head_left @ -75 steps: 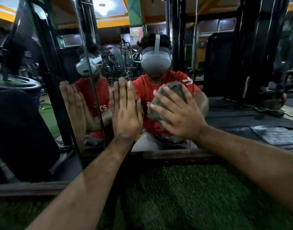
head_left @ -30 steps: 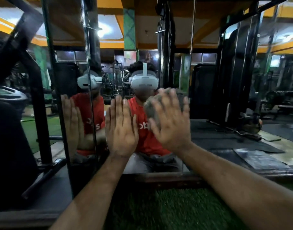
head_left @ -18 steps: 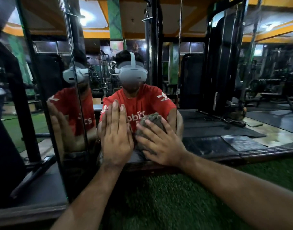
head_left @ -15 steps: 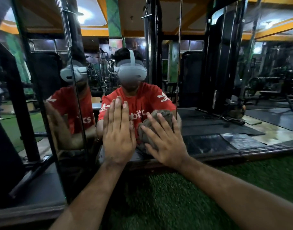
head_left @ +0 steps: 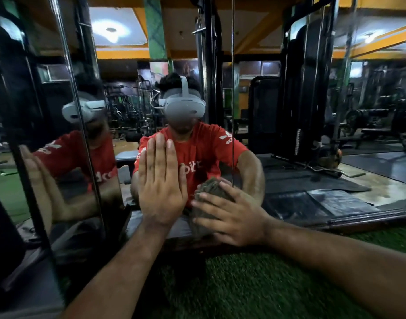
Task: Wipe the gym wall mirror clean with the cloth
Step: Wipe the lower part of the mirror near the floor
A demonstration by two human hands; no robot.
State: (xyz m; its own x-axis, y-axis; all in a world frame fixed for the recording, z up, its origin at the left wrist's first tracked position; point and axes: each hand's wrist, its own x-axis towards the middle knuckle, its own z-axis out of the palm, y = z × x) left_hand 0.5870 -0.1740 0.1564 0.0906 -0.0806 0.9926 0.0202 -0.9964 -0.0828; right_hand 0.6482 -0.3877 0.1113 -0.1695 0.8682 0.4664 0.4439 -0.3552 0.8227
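At the left edge a narrower angled mirror panel (head_left: 66, 157) shows a dim, partial side reflection of me. My left hand (head_left: 160, 187) lies flat against the wall mirror (head_left: 289, 111), fingers straight and together, grip wide and holding nothing; it hides the glass behind it. Just to its right, low near the mirror's bottom edge, my right hand (head_left: 229, 217) presses the grey cloth (head_left: 211, 189) to the glass, fingers spread and curled over it. Most of the cloth is covered by that hand, so its full shape is hard to make out. Green turf (head_left: 243, 284) runs below; both forearms are cut off by the frame.
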